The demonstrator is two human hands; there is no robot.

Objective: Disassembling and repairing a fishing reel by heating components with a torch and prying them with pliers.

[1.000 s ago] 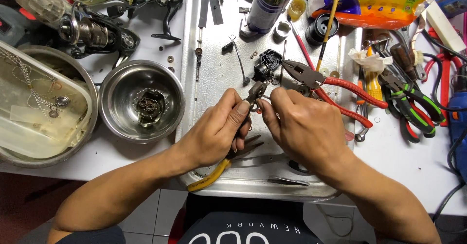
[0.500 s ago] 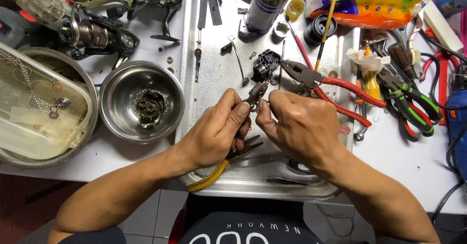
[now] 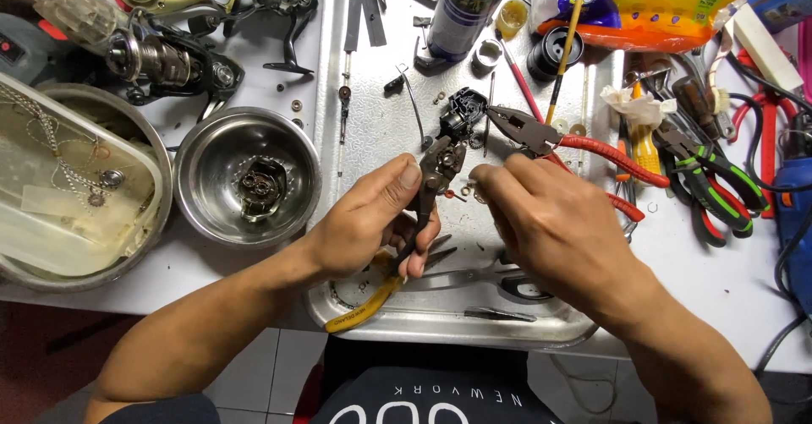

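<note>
Both hands (image 3: 474,213) hide a tiny part, pliers (image 3: 440,170) gripping

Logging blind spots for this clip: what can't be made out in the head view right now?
- The tiny part at the right hand: too small, covered by its fingertips.
- Yellow-handled pliers in the left hand: the handles are mostly hidden by the palm.
- Dark mechanism in the round steel bowl: too small to identify.
- Blue spray can: top cut off by the frame edge.
</note>
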